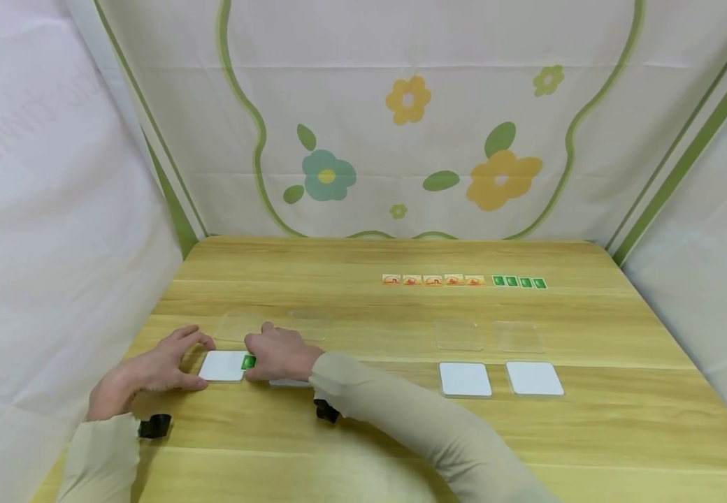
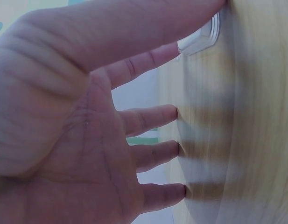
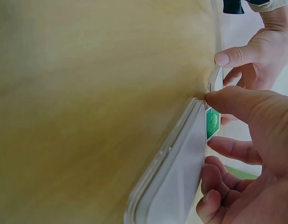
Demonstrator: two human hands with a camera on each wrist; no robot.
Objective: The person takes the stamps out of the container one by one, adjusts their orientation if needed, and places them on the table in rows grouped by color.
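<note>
My left hand (image 1: 156,363) holds a white square tile (image 1: 221,366) at the left, thumb on its near edge and index finger on its far edge. In the left wrist view the other fingers (image 2: 153,156) rest on the table. At the tile's right side, my right hand (image 1: 280,354) pinches a small green card (image 1: 248,362) between thumb and index finger. The right wrist view shows this green card (image 3: 212,122) upright in that camera's sideways frame, beside a second white tile (image 3: 176,168). In the head view the right hand mostly covers that second tile.
Two more white tiles (image 1: 465,379) lie at the right. Behind the tiles are clear square plates (image 1: 458,335). Farther back runs a row of small orange cards (image 1: 433,280) and several green cards (image 1: 512,281). Fabric walls (image 1: 363,140) surround the wooden table (image 1: 363,447).
</note>
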